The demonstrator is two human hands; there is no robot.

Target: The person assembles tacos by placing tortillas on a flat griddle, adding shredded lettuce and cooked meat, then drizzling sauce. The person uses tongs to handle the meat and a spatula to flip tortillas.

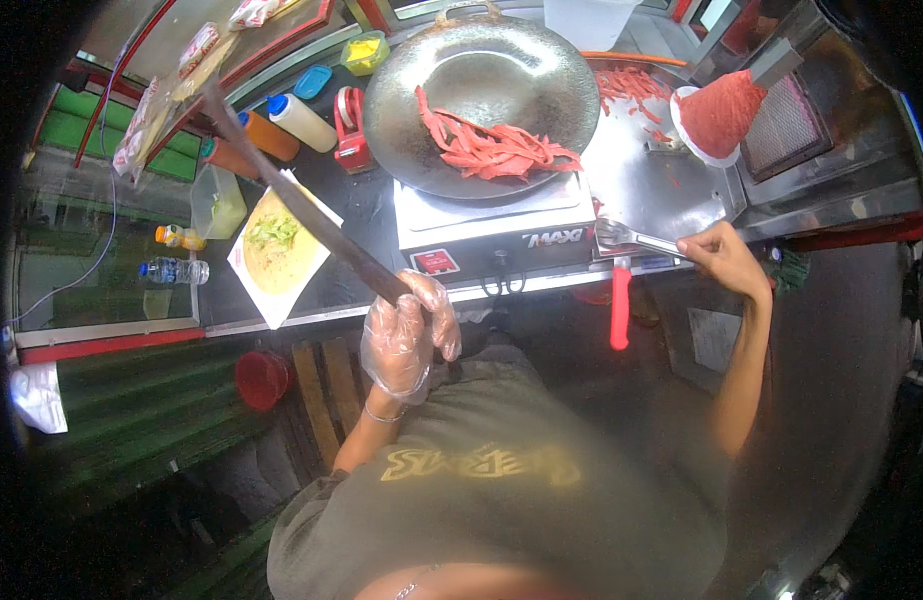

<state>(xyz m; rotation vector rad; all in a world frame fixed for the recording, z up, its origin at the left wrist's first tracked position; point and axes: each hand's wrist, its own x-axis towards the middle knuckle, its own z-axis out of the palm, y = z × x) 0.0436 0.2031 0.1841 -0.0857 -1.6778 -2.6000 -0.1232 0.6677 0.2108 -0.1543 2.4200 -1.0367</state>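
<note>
My left hand point(402, 335), in a clear plastic glove, grips the lower end of a long, flat, brown wooden spatula point(322, 225). It slants up to the far left, its far end blurred, passing over the edge of a flatbread point(272, 262) with chopped greens on white paper. Bare, my right hand point(727, 260) pinches the handle end of metal tongs point(647, 241), whose tips rest at the near edge of the steel tray. Strips of reddish meat point(497, 150) lie in the wide metal pan point(402, 110) on a portable stove point(492, 222).
Right of the pan, a steel tray point(697, 200) carries meat shreds and a cone of red meat point(720, 112). A red-handled tool point(621, 305) juts over the counter's front edge. Sauce bottles point(302, 122), a red device point(353, 130) and a plastic tub point(219, 203) stand left.
</note>
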